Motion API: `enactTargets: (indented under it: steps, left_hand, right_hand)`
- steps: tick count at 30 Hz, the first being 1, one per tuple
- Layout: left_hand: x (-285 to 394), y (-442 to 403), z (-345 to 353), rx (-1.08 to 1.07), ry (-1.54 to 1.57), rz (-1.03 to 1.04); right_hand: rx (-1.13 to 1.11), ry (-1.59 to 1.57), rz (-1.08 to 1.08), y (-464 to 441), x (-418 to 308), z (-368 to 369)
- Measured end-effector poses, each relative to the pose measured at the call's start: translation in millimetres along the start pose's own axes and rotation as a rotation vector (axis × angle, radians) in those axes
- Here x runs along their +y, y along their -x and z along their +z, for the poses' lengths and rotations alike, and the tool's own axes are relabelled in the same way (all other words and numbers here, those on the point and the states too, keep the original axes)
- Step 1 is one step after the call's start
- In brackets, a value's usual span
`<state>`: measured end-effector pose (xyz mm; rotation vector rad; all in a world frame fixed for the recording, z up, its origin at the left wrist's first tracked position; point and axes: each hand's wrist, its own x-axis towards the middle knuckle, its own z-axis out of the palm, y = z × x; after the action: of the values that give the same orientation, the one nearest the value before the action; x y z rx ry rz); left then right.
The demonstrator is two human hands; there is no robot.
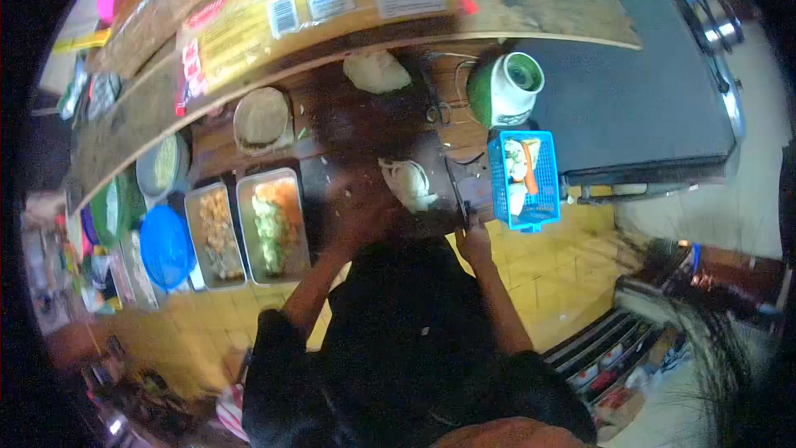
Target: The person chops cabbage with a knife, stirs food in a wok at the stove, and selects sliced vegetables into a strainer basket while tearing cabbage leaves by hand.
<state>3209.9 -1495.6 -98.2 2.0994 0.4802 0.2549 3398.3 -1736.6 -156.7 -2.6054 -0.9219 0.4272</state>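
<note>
Head view: your right hand (473, 242) grips a knife (455, 185), your left hand (356, 220) is too blurry to tell, white vegetable (408, 185) on the table (332, 120) looks part cut, two trays (304, 228) hold chopped bits (269, 228), and the carrot (529, 169) in the basket (545, 197) looks whole

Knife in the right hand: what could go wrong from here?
The right hand holds the knife close beside the white slices. If cutting resumes with the left hand steadying them, fingers could get nicked; that hand is blurred, so its grip can't be judged.

The blue basket sits at the table's near edge, close to the right hand; a bump might tip it and spill the carrot.
</note>
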Motion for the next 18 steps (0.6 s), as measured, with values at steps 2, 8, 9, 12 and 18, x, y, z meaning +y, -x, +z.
enactTargets:
  steps: [2, 8, 9, 12, 18]
  left_hand:
    - [-63.2, 72.1, -36.3, 0.423, -0.162, 0.164]
    - [11.7, 164.7, -147.6, 0.825, -0.401, -0.315]
    - [14.2, 185.3, -145.8, 0.914, -0.480, -0.343]
    - [42.2, 241.6, -119.3, 1.227, -0.418, -0.480]
    - [55.5, 320.0, 44.5, 1.633, -0.185, -0.936]
  right_hand:
    - [-0.050, 0.010, 0.083, -21.7, -9.8, 3.5]
    - [-0.115, 0.279, -0.179, -85.1, 14.6, 41.8]
    - [-0.169, 0.411, -0.408, -92.2, 17.9, 41.1]
    - [-0.359, 0.398, -0.260, -87.6, -49.7, -18.8]
    - [-0.355, 0.239, -1.109, -106.1, -210.7, -14.1]
